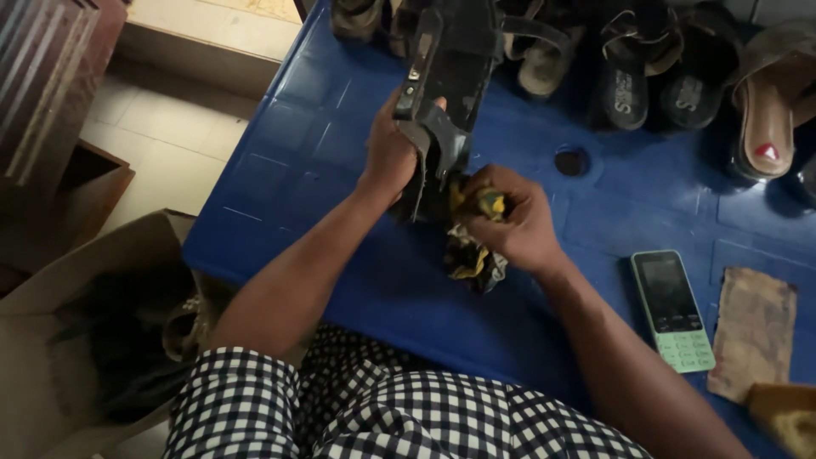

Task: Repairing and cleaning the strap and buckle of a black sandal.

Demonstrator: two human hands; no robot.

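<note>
Blue plastic tabletop (323,144), moulded with shallow panel lines and a small round hole (571,161) just beyond the right hand. Surface is matt and scuffed, dimly lit.

Left hand (393,153) is closed around a dark strapped sandal (446,93), held up off the tabletop with the sole turned toward the camera and the toe pointing away. Grip sits at the heel end, thumb across the straps.

Right hand (514,223) is clenched on a crumpled black-and-yellow rag (473,246), pressed against the sandal's lower end. Rag tail hangs below the fist, near the tabletop; cannot tell if it touches. The two hands are just beside each other.

Beyond the hands, along the far edge: a row of dark sandals (629,68), and at far right a brown slipper (765,119) with a tan insole. To the right of the right forearm: a pale green keypad phone (673,310) lying flat, screen dark, then a worn brown sheet (755,336), then a tan scrap (786,416) at the frame corner.

Left of the left arm, off the tabletop: pale tiled floor (161,144), a dark wooden piece of furniture (51,110), and a light step or ledge (212,42) further away. Below the left elbow, an open cardboard box (76,340) with dark contents, unclear. Black-and-white checked cloth (374,416) over the person's lap.
</note>
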